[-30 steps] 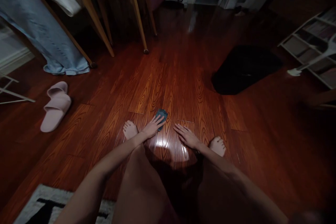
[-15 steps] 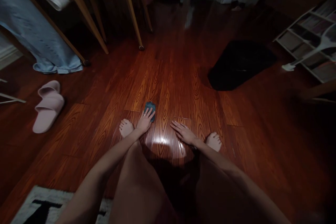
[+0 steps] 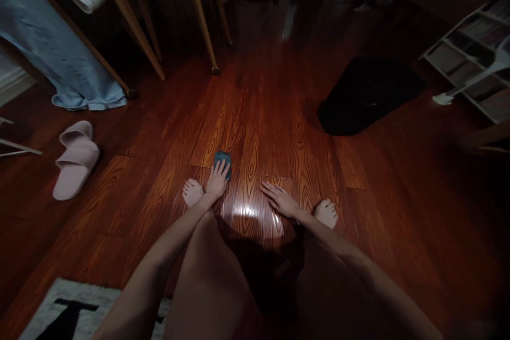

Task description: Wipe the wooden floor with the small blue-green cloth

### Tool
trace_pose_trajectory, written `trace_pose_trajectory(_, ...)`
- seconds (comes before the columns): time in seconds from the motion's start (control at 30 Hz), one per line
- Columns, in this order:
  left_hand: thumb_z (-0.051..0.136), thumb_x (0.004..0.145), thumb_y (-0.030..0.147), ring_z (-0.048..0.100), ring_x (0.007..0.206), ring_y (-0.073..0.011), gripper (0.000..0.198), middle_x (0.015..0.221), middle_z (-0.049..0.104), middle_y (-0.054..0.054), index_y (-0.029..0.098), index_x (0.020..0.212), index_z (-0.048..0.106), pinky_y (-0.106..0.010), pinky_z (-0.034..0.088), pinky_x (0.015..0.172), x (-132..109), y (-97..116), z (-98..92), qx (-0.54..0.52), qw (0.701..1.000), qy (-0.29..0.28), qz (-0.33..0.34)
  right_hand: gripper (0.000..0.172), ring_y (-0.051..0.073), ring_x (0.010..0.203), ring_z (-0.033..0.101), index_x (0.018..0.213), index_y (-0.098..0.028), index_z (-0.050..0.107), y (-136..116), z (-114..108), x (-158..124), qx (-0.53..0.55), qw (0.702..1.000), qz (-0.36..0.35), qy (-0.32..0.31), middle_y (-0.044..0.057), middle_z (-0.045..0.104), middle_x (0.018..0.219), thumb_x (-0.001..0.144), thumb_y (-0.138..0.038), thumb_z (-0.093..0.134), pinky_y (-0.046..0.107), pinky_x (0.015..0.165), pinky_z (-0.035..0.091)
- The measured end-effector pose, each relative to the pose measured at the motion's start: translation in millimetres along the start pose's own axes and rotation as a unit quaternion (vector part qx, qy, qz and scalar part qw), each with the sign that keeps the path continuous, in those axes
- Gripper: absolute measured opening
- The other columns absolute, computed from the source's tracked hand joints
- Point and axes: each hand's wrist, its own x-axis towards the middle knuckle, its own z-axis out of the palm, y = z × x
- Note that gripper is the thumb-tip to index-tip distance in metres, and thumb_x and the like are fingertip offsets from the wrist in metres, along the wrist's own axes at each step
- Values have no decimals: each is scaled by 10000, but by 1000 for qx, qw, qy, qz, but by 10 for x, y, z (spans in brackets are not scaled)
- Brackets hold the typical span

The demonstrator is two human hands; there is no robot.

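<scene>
In the head view, your left hand [image 3: 217, 181] lies flat, fingers slightly spread, over a dark teal cloth [image 3: 222, 156] just left of and below the frame's centre, covering it without clenching. Your right hand [image 3: 281, 201], right of and below centre, rests released, palm down on the wooden floor [image 3: 258, 122]. Pink slippers [image 3: 72, 176] lie at the frame's left.

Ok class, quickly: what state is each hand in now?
Left hand: open, flat over the cloth.
Right hand: open, resting on the floor.
</scene>
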Motion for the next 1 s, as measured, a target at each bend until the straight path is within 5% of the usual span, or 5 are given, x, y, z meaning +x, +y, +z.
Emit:
trace_pose_trajectory(0.27, 505, 919, 163, 69, 1557, -205, 693, 1676, 234, -30, 280, 1573, 308, -473, 103, 1261, 28, 306, -46, 1, 939, -149, 309, 620, 200, 1538, 207, 1612, -315, 179, -7, -16, 0, 5, 1000, 1, -4, 27, 245, 1671, 1015, -255, 336, 498, 1235, 257)
trace_pose_trajectory(0.6, 473, 936, 183, 122, 1548, -321, 740, 1686, 159, -111, 227, 1616, 184, -614, 213, 1212, -46, -4, -10, 10, 999, 10, -33, 633, 194, 1541, 195, 1611, -330, 177, 6, -13, -3, 7, 1000, 0, -5, 13, 224, 1679, 1008, -245, 349, 489, 1240, 244)
trace_pose_trajectory(0.7, 465, 948, 187, 79, 1551, -322, 691, 1684, 163, -129, 187, 1600, 238, -580, 214, 1220, -59, 34, 13, 11, 1000, -20, 16, 622, 193, 1541, 195, 1610, -319, 193, 2, -14, 0, 5, 1000, 1, -5, 21, 232, 1677, 1011, -247, 346, 488, 1239, 247)
trace_pose_trajectory(0.87, 487, 953, 200, 71, 1556, -210, 663, 1679, 224, -27, 297, 1578, 289, -479, 114, 1258, -24, 282, -4, 6, 951, -128, 280, 613, 194, 1538, 207, 1608, -315, 200, -4, -15, 4, 6, 1000, -1, -2, 28, 258, 1668, 1014, -249, 338, 497, 1237, 253)
trace_pose_trajectory(1.0, 474, 940, 171, 113, 1553, -196, 707, 1672, 247, -14, 317, 1591, 242, -526, 68, 1257, 4, 269, -29, 15, 966, -105, 236, 623, 191, 1539, 202, 1611, -323, 177, -1, -4, 1, 0, 1000, 1, 2, 20, 242, 1673, 1014, -242, 336, 493, 1235, 258)
